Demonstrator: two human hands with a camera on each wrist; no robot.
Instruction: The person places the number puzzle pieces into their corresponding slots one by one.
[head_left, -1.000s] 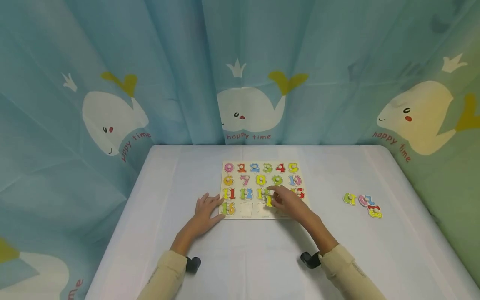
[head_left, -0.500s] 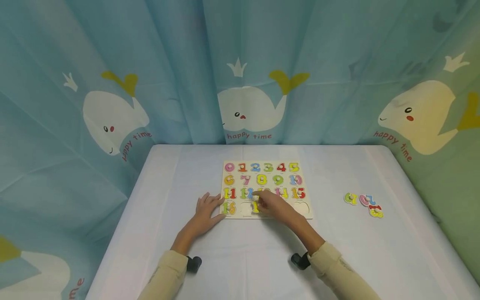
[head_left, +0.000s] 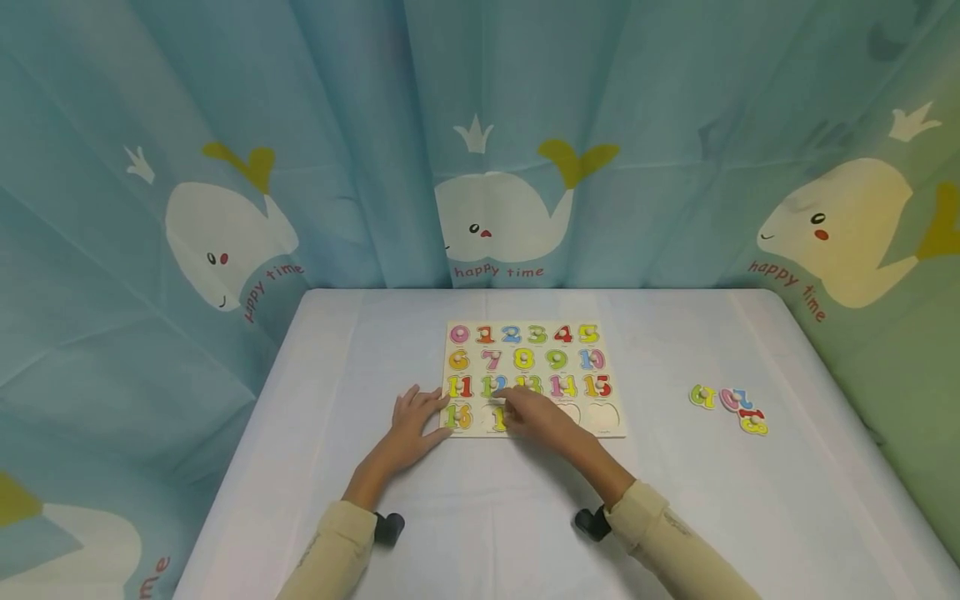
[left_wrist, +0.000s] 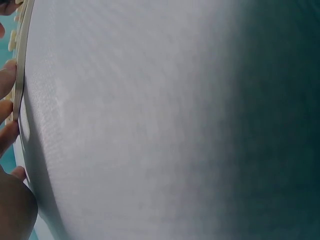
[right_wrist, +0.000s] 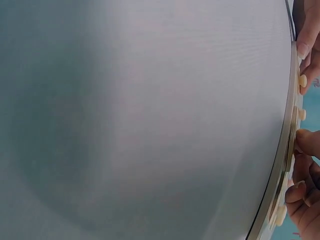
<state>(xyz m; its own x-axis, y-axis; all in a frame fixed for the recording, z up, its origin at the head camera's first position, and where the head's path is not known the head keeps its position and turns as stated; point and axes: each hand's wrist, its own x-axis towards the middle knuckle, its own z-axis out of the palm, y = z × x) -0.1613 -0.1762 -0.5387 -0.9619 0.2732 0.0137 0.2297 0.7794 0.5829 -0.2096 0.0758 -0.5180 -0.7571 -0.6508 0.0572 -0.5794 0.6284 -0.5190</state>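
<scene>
A wooden number puzzle board (head_left: 602, 417) lies on the table, its upper rows filled with knobbed numbers. My right hand (head_left: 538, 417) pinches a number puzzle piece (head_left: 498, 419) over the bottom row. A yellow 1 shows on that piece; my fingers cover the other part. It sits at the recess right of the 16 piece (head_left: 458, 417); whether it is seated I cannot tell. My left hand (head_left: 411, 427) rests at the board's left edge with fingers extended. In the right wrist view, thumb and fingers (right_wrist: 306, 142) of my right hand are low over the board.
To the right on the white table (head_left: 675, 500) lie three loose knobbed pieces: a green-and-yellow one (head_left: 702, 397), a pink-and-blue one (head_left: 735, 400) and a red-and-yellow one (head_left: 753, 422). A blue whale-print curtain (head_left: 360, 167) hangs behind and beside the table.
My right hand has carried the puzzle piece leftward along the bottom row, uncovering the 14 piece and the recesses at the right. My left hand has stayed in place.
</scene>
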